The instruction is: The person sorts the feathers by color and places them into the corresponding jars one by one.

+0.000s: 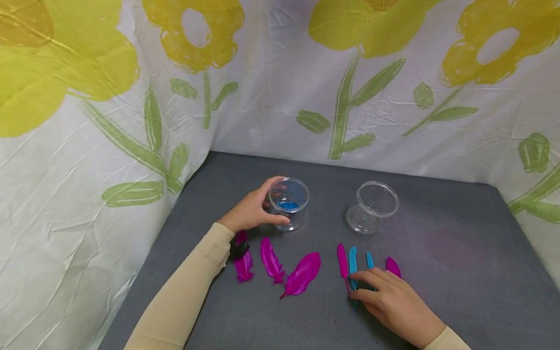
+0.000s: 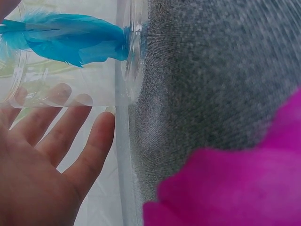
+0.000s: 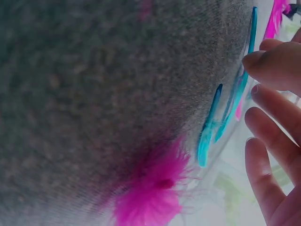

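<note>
My left hand (image 1: 255,206) holds a clear plastic cup (image 1: 296,221), its thumb in front and fingers around the far side. A blue feather (image 2: 80,37) stands inside this cup. On the right, my right hand (image 1: 391,296) reaches down to a blue feather (image 1: 352,257) lying on the table. Its thumb and forefinger tips are at that feather, visibly apart from each other. A narrow magenta feather (image 1: 342,257) lies just left of it. Another blue feather (image 3: 207,132) and a magenta feather (image 1: 393,266) lie partly behind the right hand in the head view.
A second clear cup (image 1: 365,221) stands at the back right of the grey table (image 1: 459,253). Magenta feathers (image 1: 303,274) lie in the middle and beside the left wrist, where a black strap (image 1: 238,250) shows. A flower-printed curtain (image 1: 271,121) surrounds the table.
</note>
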A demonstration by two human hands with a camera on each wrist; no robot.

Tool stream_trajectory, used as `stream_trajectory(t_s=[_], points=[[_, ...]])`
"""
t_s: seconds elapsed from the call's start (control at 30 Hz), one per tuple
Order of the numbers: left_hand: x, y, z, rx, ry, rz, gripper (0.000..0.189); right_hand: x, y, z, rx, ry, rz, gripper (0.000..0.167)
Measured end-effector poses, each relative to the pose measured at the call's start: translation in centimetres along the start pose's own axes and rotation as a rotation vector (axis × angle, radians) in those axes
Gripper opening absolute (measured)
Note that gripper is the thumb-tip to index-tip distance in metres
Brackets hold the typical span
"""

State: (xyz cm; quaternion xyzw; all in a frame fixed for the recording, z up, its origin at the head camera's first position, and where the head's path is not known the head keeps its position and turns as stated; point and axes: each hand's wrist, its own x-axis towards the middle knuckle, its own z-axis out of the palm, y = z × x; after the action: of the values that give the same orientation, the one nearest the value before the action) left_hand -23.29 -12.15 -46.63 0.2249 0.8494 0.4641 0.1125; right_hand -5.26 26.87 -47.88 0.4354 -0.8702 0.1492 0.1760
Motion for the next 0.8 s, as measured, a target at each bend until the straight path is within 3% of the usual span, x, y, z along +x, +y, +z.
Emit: stream_trajectory(t_s=[0.13, 0.27, 0.43, 0.8], points=[[-0.01, -0.09, -0.02, 0.001, 0.0, -0.004, 0.109, 0.15, 0.06, 0.13, 0.008, -0.001, -0.012, 0.049], [0.02, -0.15, 0.01, 0.002, 0.0, -0.003, 0.109, 0.19, 0.23, 0.31, 0.023, -0.003, -0.038, 0.015], [0.01, -0.16, 0.09, 0.003, 0.002, -0.006, 0.108, 0.32, 0.33, 0.53, 0.015, -0.003, -0.043, 0.042], [0.01, -0.3, 0.1, -0.004, 0.005, 0.002, 0.108, 0.61, 0.27, 0.32, -0.051, -0.032, -0.034, 0.04]])
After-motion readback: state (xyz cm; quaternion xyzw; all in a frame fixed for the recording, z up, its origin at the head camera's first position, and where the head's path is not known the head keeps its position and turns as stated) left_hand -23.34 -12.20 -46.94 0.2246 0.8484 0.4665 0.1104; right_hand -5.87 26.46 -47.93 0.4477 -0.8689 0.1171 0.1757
